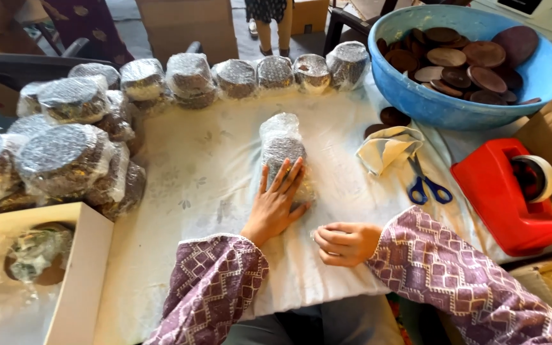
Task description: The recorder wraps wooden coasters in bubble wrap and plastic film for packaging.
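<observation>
Two hands down: my left hand (278, 203) flat, pinning bubble-wrapped stack (282, 153); right hand (345, 243) curled, pinching wrap edge. Risk: wrap springs open if pressure slackens.

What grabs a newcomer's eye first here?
Probably the large blue plastic bowl at the top right, heaped with dark brown round discs, and the bright red tape dispenser below it at the right edge. At centre, the left hand lies flat on a bubble-wrapped bundle on the white cloth, with the right hand curled beside it. Similar bubble-wrapped rolls pile up along the left and the back.
</observation>
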